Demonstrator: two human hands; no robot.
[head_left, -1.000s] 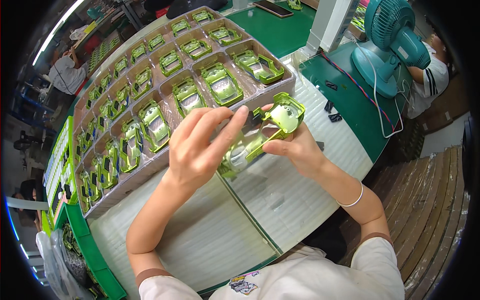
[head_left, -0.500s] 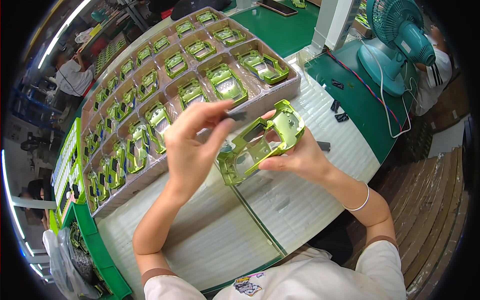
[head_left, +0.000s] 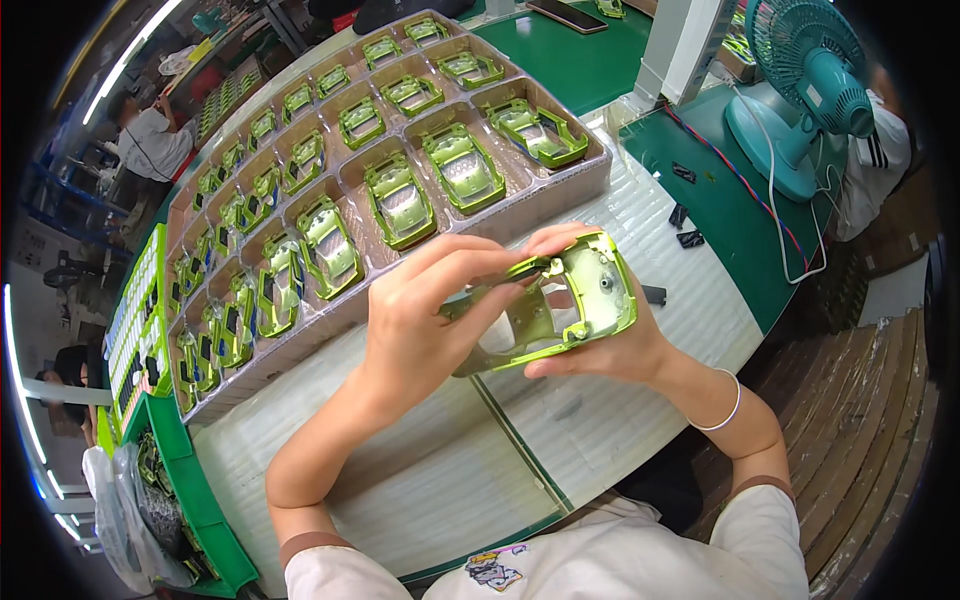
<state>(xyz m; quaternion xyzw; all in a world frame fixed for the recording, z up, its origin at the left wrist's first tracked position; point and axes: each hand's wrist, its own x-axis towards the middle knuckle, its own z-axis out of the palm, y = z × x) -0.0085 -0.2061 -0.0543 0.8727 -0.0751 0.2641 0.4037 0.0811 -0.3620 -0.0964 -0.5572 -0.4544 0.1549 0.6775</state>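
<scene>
A bright green plastic housing (head_left: 610, 300) with a large window in it is held over the table, tilted toward me. My right hand (head_left: 640, 345) grips its right end, with the thumb along the near edge and fingers behind. My left hand (head_left: 415, 320) is closed at the housing's upper edge, pinching a small dark strip (head_left: 528, 268) against the inner side there. My left fingers hide most of the strip and the housing's left end.
A large compartmented tray (head_left: 540, 205) of similar green housings lies beyond my hands. Small black pieces (head_left: 690, 239) lie on the green mat at right, near a teal fan (head_left: 800, 90) and its cables. A green bin (head_left: 180, 470) stands at left.
My left hand has moved right and brought the dark strip from the air onto the housing's upper edge. The housing has shifted slightly right and down and turned in my right hand.
</scene>
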